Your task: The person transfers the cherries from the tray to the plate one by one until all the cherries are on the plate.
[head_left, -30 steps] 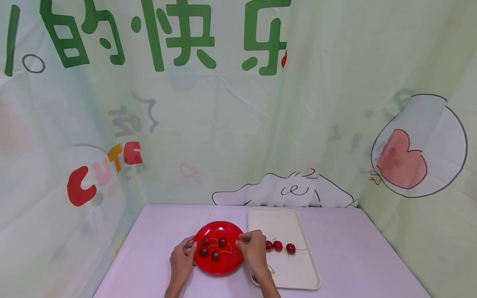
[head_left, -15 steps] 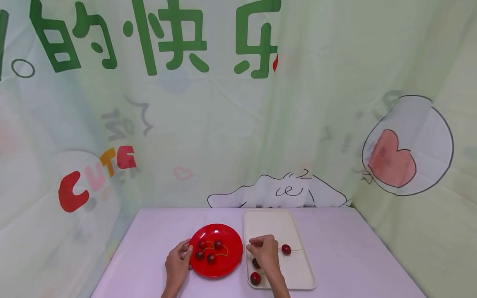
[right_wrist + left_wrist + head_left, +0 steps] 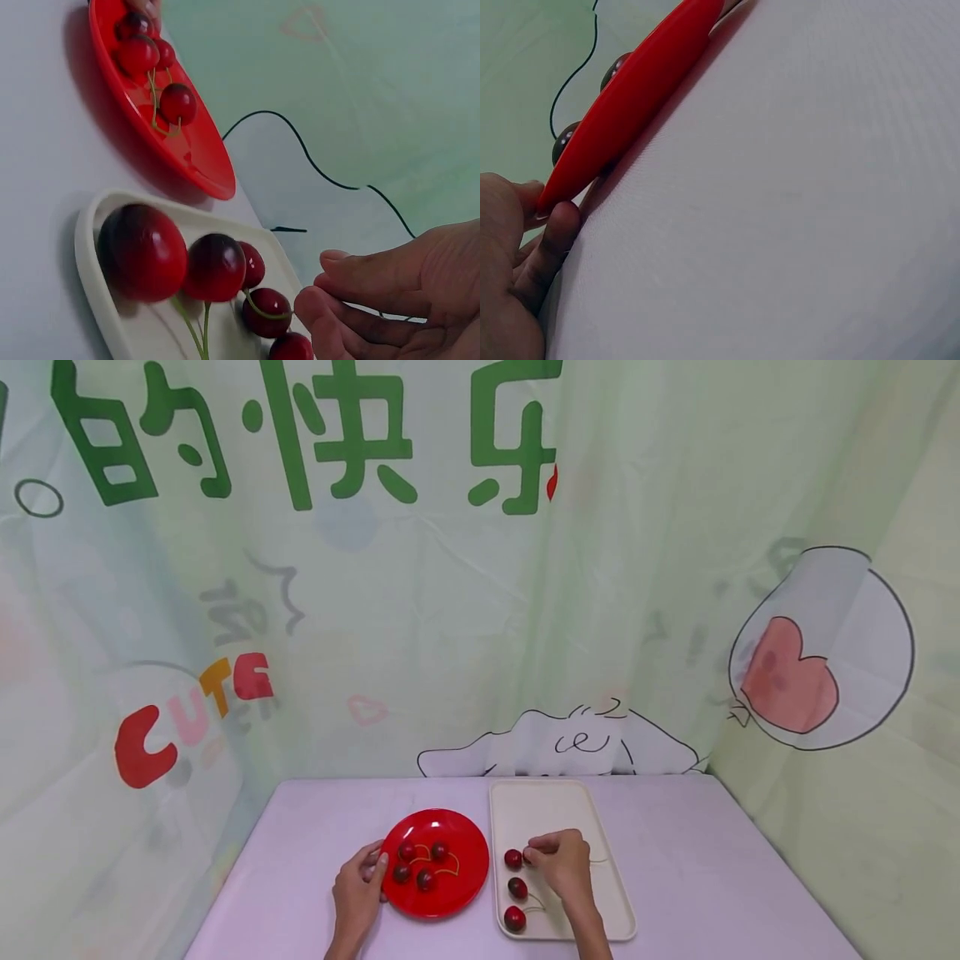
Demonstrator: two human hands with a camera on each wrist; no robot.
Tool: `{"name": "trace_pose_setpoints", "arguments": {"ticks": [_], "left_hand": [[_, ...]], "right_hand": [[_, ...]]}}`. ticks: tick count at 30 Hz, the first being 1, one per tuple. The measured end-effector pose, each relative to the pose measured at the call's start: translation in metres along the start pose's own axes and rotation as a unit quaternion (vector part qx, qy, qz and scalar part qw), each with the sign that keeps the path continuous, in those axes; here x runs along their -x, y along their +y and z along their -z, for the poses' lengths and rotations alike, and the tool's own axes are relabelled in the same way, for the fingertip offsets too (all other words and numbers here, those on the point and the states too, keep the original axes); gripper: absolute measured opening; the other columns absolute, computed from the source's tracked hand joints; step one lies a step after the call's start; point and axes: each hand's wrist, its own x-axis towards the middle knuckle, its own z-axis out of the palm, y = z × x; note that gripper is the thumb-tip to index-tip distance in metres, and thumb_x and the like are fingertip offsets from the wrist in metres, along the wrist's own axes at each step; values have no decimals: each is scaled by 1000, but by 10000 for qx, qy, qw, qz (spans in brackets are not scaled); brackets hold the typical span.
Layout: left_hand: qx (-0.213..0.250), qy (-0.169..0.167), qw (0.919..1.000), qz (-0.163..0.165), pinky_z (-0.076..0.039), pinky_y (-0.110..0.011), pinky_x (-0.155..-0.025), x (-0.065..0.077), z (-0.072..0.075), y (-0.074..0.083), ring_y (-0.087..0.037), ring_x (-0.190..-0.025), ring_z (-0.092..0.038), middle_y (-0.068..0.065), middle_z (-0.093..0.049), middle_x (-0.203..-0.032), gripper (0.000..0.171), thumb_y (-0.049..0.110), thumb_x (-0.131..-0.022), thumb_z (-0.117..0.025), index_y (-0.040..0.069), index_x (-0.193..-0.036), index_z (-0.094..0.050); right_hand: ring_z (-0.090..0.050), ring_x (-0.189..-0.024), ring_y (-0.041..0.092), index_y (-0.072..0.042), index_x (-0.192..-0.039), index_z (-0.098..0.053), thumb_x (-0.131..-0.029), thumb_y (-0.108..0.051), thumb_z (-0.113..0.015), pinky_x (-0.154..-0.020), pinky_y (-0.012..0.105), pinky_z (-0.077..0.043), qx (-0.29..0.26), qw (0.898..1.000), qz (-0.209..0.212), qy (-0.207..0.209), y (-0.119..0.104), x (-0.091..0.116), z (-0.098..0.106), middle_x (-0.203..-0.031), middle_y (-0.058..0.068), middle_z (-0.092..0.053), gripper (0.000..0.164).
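My left hand [image 3: 357, 889] grips the left rim of a red plate [image 3: 468, 893], thumb on top and fingers beneath, as the left wrist view shows. On the plate lie several dark red cherries [image 3: 425, 879] with curved green stems. My right hand [image 3: 564, 864] is over a cream tray [image 3: 551, 802], fingers bent, its fingertips close beside a cherry [image 3: 266, 311]. In the right wrist view, a green stem [image 3: 266, 309] crosses in front of that cherry and runs to the fingertips. I cannot tell whether they pinch it.
Two larger cherries, one at the tray's near corner [image 3: 514, 918] and one just beyond [image 3: 517, 887], lie by its left edge. Another cherry [image 3: 513, 858] sits farther back. Tray and plate stand side by side on a pale lilac table [image 3: 690, 860], before a printed curtain [image 3: 465, 635].
My right hand has moved right from the plate's rim across the tray, uncovering cherries along its left side. My left hand keeps its hold on the plate. The head view has shifted slightly.
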Motion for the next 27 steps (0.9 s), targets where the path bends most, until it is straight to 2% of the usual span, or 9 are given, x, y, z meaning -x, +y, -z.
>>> {"name": "trace_pose_setpoints", "arguments": {"ticks": [9,15,20,27], "left_hand": [[-14,34,10000,-39,-56,-20,-53,3,-1,3,-12,-61,-61,-22,-77,-117,35,12,-106,-71,3,-140,-72],[-26,-16,10000,59,-57,-20,-54,2,-3,-1,-14,-61,-61,-20,-77,-117,35,12,-107,-70,6,-141,-72],[-19,-27,10000,14,-57,-21,-53,0,-1,-2,-16,-63,-61,-20,-77,-117,35,11,-107,-70,5,-141,-71],[27,-15,10000,66,-57,-21,-54,-2,1,-1,-16,-62,-61,-21,-76,-119,36,12,-107,-70,4,-142,-70]], "right_hand": [[-68,-67,9,1,-89,-85,-82,0,-89,-60,22,-52,264,9995,-149,134,28,1,4,-77,10,-81,8],[-67,-68,15,-1,-81,-83,-79,-2,-92,-64,33,-51,636,9975,-299,54,31,8,6,-73,5,-77,9],[-70,-73,19,-2,-81,-83,-74,1,-95,-67,40,-56,882,9954,-328,-150,32,12,7,-76,6,-78,14],[-63,-65,10,-6,-81,-86,-70,6,-95,-62,30,-50,871,9956,-43,-343,40,16,6,-68,1,-74,19]]}}
